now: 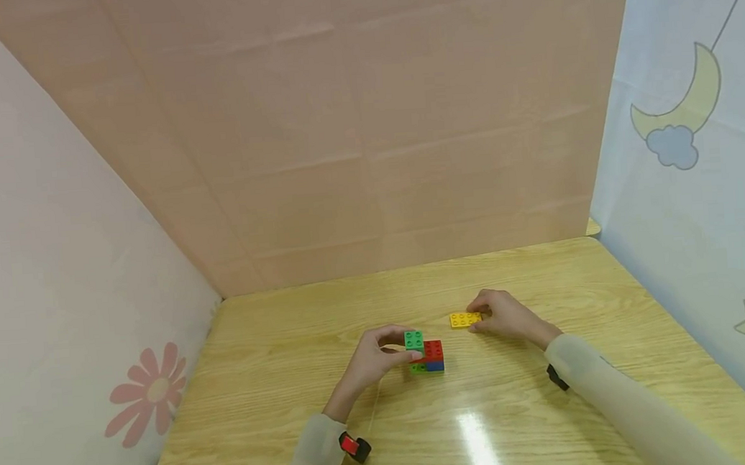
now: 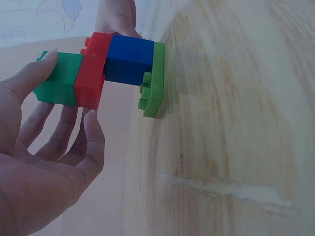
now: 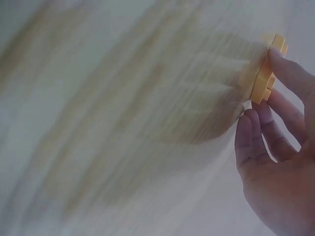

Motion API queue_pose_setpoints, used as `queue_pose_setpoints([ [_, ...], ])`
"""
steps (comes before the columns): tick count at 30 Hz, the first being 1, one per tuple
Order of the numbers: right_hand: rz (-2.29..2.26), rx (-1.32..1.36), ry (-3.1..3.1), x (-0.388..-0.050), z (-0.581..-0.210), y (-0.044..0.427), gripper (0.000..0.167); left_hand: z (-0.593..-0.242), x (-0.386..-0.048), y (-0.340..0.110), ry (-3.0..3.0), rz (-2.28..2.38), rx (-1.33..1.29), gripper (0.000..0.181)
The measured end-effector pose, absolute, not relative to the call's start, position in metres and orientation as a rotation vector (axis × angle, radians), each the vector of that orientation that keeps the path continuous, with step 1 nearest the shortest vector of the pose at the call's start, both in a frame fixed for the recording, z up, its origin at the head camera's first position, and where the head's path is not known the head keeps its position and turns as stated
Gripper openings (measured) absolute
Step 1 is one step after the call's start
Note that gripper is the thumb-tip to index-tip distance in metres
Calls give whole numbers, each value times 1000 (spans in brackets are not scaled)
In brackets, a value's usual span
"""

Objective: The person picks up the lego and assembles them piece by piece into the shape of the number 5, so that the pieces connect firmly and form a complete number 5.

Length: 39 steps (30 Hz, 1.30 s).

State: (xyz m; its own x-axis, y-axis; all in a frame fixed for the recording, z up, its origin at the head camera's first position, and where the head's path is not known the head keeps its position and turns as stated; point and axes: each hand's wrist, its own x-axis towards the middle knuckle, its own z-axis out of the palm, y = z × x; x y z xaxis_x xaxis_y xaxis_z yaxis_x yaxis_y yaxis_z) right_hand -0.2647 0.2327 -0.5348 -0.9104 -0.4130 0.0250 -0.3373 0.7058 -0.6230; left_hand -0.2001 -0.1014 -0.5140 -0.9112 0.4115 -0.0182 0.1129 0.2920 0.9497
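A small stack of toy building bricks stands on the table. Its light green base plate (image 2: 157, 83) carries a blue brick (image 2: 130, 58), with a red brick (image 2: 92, 71) above that and a green brick (image 1: 414, 340) on top. The red brick overhangs the blue one to the left. My left hand (image 1: 370, 360) holds the green brick between thumb and fingers, fingertips close to the red brick in the left wrist view. Behind and to the right, my right hand (image 1: 509, 315) pinches the right end of a flat yellow brick (image 1: 463, 320), low at the tabletop.
The wooden table (image 1: 279, 383) reaches back to a beige cloth wall (image 1: 366, 139). Pale patterned walls stand left and right, with a pink flower (image 1: 156, 389) and a yellow moon (image 1: 694, 98) on them. Dark bands sit on both wrists.
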Motion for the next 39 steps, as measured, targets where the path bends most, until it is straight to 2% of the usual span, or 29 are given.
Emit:
queue_pose_setpoints([
  [22, -1049, -600, 2809, -254, -526, 228, 34, -514, -198, -102, 2276, 1684, 468, 32],
  [39, -1114, -627, 2813, -229, -497, 217, 31, -514, -199, -102, 2266, 1700, 473, 32],
])
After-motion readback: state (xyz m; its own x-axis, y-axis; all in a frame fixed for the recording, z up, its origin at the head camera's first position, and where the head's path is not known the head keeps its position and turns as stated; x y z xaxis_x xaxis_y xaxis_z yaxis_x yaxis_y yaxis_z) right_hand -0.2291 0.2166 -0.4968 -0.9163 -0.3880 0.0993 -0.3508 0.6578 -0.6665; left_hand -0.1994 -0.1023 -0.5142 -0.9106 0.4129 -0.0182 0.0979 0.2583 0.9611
